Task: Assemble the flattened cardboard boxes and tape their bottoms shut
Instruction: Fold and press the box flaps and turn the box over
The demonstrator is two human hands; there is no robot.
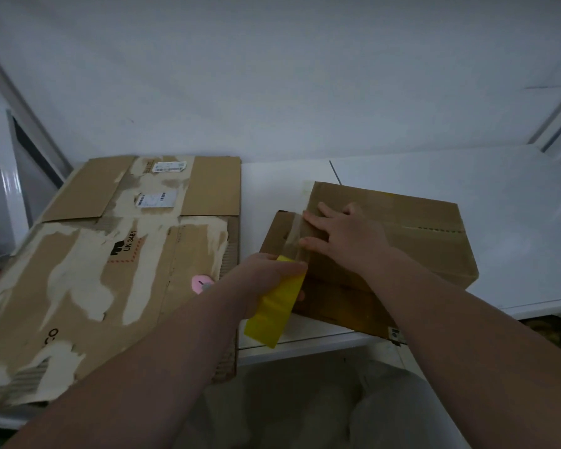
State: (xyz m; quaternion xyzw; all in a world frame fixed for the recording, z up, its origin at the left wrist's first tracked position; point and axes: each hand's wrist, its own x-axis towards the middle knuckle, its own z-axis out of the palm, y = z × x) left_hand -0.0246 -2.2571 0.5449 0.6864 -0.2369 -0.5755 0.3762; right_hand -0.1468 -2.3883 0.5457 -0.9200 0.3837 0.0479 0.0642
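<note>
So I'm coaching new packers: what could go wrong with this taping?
The tape stretched from the roll in the left hand could wrinkle or miss the seam. Only the right hand steadies the box, whose near corner sits at the table edge, so a hard pull might drag it off.

Place: plain packing corner; home or stockroom unclear.
Evidence: bare white wall [272, 76], white surface [467, 202], flattened cartons [78, 270] bearing shipping labels [169, 166].

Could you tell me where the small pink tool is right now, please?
In the head view the pink tool lies on the flattened cardboard, left of centre, right beside the left hand that grips the yellow tape.
</note>
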